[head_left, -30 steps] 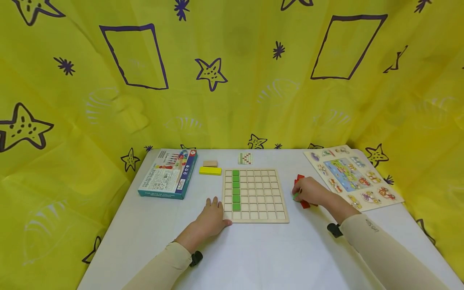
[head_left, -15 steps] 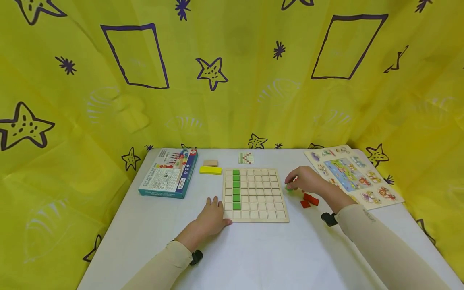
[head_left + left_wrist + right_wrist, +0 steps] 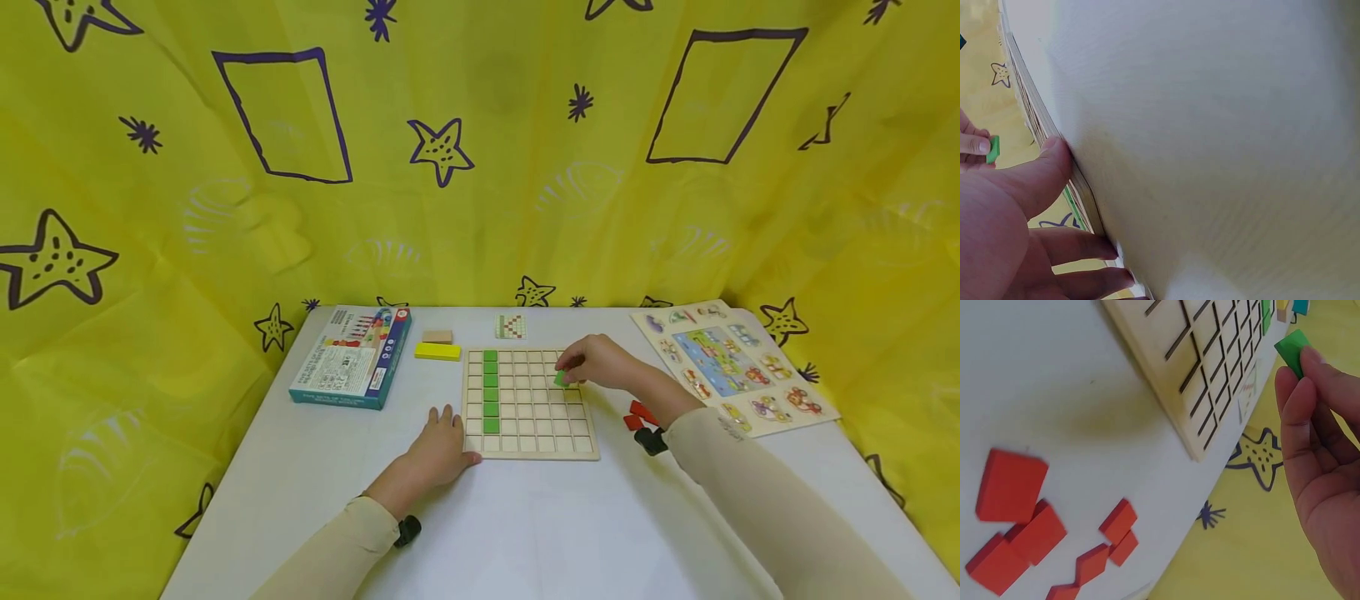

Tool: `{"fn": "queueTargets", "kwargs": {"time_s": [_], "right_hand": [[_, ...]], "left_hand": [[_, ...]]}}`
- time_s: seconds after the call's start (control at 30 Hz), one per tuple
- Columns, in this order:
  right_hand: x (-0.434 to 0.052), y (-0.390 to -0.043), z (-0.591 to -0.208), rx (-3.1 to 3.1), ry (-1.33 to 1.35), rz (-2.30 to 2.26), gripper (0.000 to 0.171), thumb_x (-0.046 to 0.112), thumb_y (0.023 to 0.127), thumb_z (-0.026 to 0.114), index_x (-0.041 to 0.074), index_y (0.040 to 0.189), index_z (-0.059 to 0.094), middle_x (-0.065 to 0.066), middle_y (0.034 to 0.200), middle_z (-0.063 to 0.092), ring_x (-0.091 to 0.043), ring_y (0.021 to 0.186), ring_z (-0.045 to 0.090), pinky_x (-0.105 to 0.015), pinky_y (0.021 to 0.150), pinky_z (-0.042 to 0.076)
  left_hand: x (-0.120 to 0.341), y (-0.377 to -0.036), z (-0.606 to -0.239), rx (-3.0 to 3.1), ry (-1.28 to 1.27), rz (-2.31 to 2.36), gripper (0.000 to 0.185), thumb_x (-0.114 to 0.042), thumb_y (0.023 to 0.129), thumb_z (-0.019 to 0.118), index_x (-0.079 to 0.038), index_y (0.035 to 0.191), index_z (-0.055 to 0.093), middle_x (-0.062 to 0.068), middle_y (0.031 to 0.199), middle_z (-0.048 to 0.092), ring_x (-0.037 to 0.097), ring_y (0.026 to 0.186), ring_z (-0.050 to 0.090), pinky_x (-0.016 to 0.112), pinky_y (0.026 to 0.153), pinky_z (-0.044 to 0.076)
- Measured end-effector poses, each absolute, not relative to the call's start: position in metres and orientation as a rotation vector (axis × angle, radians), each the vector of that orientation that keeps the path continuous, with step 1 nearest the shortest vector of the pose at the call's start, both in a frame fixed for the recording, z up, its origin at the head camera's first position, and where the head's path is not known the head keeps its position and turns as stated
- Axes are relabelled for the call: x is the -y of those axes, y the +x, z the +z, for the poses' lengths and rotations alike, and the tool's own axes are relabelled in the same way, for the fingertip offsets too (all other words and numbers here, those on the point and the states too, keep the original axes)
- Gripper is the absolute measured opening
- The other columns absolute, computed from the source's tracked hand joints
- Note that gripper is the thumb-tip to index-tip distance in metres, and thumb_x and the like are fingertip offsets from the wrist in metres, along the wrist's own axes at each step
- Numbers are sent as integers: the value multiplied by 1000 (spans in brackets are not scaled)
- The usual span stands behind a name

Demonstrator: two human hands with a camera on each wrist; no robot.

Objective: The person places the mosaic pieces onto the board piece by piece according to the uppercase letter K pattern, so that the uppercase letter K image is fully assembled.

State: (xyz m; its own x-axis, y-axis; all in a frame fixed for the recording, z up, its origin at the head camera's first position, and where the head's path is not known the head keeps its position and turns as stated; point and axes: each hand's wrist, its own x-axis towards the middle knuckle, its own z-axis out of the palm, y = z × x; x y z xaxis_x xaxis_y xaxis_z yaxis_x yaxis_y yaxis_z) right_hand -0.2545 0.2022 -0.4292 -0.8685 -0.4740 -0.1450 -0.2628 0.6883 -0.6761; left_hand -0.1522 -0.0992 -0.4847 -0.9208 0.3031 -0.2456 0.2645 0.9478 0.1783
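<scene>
A wooden grid board lies mid-table with a column of green tiles in its second column from the left. My right hand hovers over the board's right side and pinches a small green tile, which the right wrist view shows as the green tile at my fingertips above the board. My left hand rests flat on the table against the board's near left corner, thumb touching the board's edge. Several red pieces lie on the table right of the board.
A blue box lies at the back left, with a yellow block and a tan block beside it. A small pattern card sits behind the board. A picture puzzle board lies at the right. Yellow cloth surrounds the white table.
My right hand lifted a green tile from beside the red pieces and carried it left, over the board's right columns. The left hand stayed put.
</scene>
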Motion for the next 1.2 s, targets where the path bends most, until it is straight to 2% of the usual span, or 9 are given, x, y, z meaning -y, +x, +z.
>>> {"fn": "queueTargets", "kwargs": {"time_s": [0.27, 0.37, 0.47, 0.63, 0.83, 1.07, 1.2], "right_hand": [[-175, -256, -426, -2535, -624, -1021, 24, 5, 89, 76, -4, 111, 75, -2, 86, 74, -31, 78, 67, -44, 72, 58], [-165, -256, -427, -2506, -655, -1039, 23, 4, 89, 76, -4, 110, 75, -2, 86, 73, -29, 77, 67, -48, 75, 58], [-155, -256, -429, -2489, -678, -1040, 16, 5, 88, 77, -1, 103, 76, -1, 82, 71, -25, 75, 65, -45, 74, 58], [-141, -255, -432, -2483, -707, -1033, 7, 7, 87, 78, 6, 95, 77, 0, 80, 70, -18, 71, 63, -33, 67, 56], [-127, -251, -438, -2439, -697, -1043, 9, 5, 87, 78, 5, 96, 77, 1, 82, 71, -23, 74, 65, -44, 74, 59], [-113, -245, -445, -2408, -769, -1039, 10, 4, 87, 78, 3, 97, 78, 0, 82, 72, -17, 72, 66, -34, 67, 58], [-107, -240, -446, -2380, -768, -1034, 9, 4, 87, 78, 2, 96, 78, -2, 82, 72, -23, 73, 67, -38, 69, 59]], "left_hand": [[99, -151, -482, -2826, 418, 214, 80, -47, 95, 66, 13, 144, 44, 32, 154, 34, 50, 142, 31, 51, 113, 35], [99, -151, -482, -2827, 417, 219, 80, -46, 95, 67, 13, 144, 44, 32, 153, 35, 50, 142, 31, 50, 113, 35], [99, -151, -482, -2827, 413, 225, 80, -46, 94, 67, 13, 144, 45, 32, 153, 35, 50, 142, 31, 51, 113, 36], [98, -151, -482, -2829, 410, 224, 80, -46, 94, 68, 12, 144, 44, 32, 153, 35, 50, 142, 31, 51, 113, 36], [100, -152, -483, -2833, 437, 201, 81, -47, 95, 66, 13, 144, 44, 33, 153, 35, 51, 142, 32, 51, 113, 35], [101, -152, -484, -2827, 441, 195, 81, -48, 95, 65, 13, 144, 44, 33, 153, 35, 51, 142, 32, 51, 113, 35], [101, -153, -482, -2824, 445, 188, 81, -48, 95, 65, 13, 144, 43, 32, 153, 35, 50, 142, 31, 50, 114, 35]]}}
